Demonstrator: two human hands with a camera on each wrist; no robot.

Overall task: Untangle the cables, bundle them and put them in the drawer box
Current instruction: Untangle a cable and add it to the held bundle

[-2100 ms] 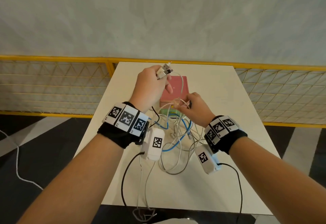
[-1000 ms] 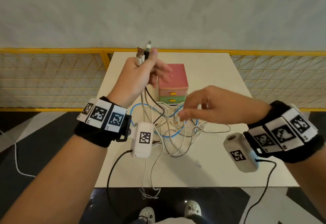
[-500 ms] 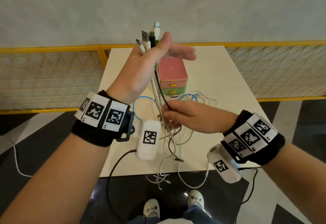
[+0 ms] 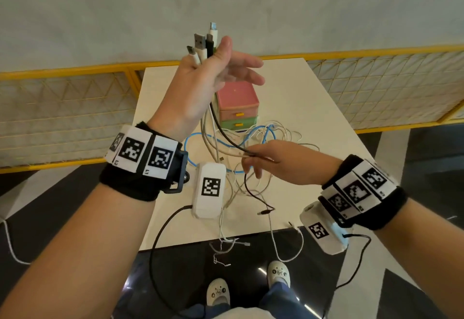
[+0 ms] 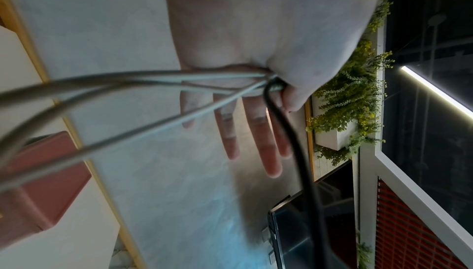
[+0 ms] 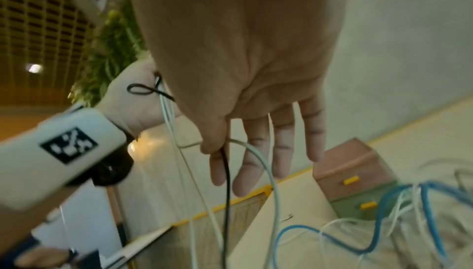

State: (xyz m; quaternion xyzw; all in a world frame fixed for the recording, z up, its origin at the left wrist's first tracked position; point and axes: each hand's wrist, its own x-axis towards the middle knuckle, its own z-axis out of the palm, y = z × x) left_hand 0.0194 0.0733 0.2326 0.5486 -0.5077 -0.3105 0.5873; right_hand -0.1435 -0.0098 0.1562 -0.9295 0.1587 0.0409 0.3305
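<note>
My left hand (image 4: pixel 200 85) is raised above the table, thumb pinching several cable plugs (image 4: pixel 204 44) against the palm while the other fingers stretch out straight. White strands and one black cable (image 4: pixel 224 134) hang from it. Lower right, my right hand (image 4: pixel 266 158) pinches the black cable and a white strand between thumb and forefinger; the right wrist view shows the black cable (image 6: pixel 226 188) under the thumb. A tangle of blue and white cables (image 4: pixel 266 133) lies in front of the pink and green drawer box (image 4: pixel 237 104), whose drawers are closed.
The white table (image 4: pixel 313 108) stands against a yellow mesh fence (image 4: pixel 62 108). Loose cable ends (image 4: pixel 223 241) dangle over the table's front edge, above my shoes. Black leads run from both wrist cameras. The black cable's free plug (image 4: pixel 265 212) lies near the front edge.
My left hand has risen well above the table and now holds more plugs. My right hand left the tangle on the table and took hold of the hanging black cable.
</note>
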